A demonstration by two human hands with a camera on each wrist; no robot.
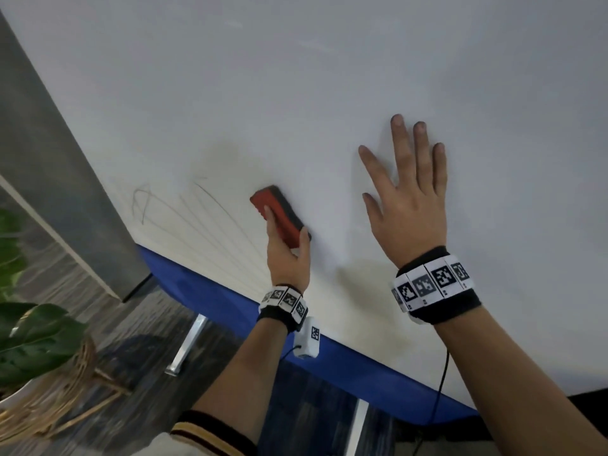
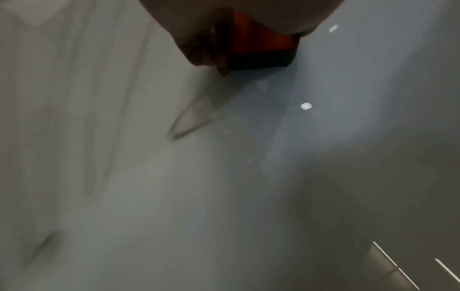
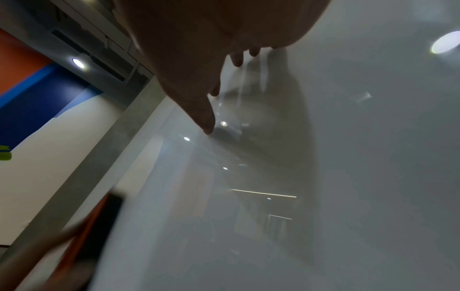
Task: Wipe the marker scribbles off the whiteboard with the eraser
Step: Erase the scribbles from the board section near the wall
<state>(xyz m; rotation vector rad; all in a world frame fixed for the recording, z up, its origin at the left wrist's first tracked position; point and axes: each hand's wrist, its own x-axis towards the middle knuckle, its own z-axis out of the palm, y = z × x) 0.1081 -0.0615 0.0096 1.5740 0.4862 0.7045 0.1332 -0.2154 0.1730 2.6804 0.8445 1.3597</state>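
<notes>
A large whiteboard [image 1: 329,93] fills most of the head view. Thin grey marker scribbles [image 1: 184,212] run across its lower left corner. My left hand [image 1: 288,255] grips a red eraser [image 1: 276,215] with a dark felt face and presses it against the board just right of the scribbles. In the left wrist view the eraser [image 2: 259,47] sits under my fingers [image 2: 201,53], with a looped marker line [image 2: 189,122] below it. My right hand [image 1: 408,192] lies flat on the board with straight, spread fingers, to the right of the eraser. The right wrist view shows those fingers [image 3: 206,118] touching the glossy surface.
A blue band [image 1: 230,311] runs under the whiteboard's lower edge, above metal legs [image 1: 187,343]. A grey pillar [image 1: 59,166] stands to the left. A leafy plant in a woven basket [image 1: 42,357] sits on the floor at the lower left.
</notes>
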